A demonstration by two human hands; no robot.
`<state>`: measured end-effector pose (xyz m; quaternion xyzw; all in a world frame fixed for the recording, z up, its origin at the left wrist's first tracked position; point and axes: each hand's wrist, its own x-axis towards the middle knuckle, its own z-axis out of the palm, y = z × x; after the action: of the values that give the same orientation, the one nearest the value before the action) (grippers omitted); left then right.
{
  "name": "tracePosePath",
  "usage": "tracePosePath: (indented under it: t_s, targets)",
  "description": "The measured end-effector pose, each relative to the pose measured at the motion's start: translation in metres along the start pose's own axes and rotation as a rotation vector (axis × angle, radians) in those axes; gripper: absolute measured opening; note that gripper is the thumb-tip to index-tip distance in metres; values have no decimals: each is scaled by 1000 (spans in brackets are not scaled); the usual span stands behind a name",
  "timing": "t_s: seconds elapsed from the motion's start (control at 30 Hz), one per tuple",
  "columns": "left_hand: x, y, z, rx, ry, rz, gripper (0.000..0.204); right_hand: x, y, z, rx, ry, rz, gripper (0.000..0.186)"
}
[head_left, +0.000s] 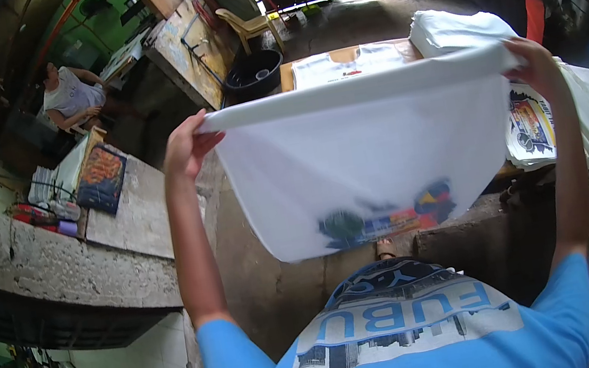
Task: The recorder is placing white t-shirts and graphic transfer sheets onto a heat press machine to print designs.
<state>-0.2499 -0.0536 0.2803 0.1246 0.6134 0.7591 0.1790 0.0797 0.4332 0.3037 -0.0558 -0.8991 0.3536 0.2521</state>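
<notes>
I hold a thin white cloth sheet (362,145) stretched between both hands at its folded top edge. My left hand (190,143) grips the left corner and my right hand (532,66) grips the right corner. A colourful print shows faintly through the lower part of the hanging sheet. Beyond it are folded white cloths (459,28) and a printed white sheet (322,68) on a brown board (286,76). By my right hand lies a stack of printed white sheets (529,129).
A seated person (70,97) is at the upper left. A concrete ledge (49,256) with a colourful panel (100,177) runs along my left. A black tub (253,74) and plastic chair (246,32) stand behind. A red-and-black draped thing (531,4) is at the upper right.
</notes>
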Motion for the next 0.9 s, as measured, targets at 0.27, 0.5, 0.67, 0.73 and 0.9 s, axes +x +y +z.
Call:
tracePosePath:
  t_s: [0.27, 0.5, 0.67, 0.73, 0.9]
  targets:
    - [165, 55, 68, -268, -16, 615, 17, 183, 84, -38, 821, 349, 41, 15]
    - [158, -16, 85, -181, 25, 482, 15, 135, 130, 1, 783, 325, 105, 21]
    - [127, -134, 63, -130, 216, 262, 15, 68, 179, 86, 757, 442, 403, 19]
    - [101, -185, 47, -71, 289, 154, 11, 29, 187, 117, 739, 425, 512, 17]
    - [34, -297, 27, 79, 382, -104, 16, -87, 257, 181, 567, 350, 832, 16]
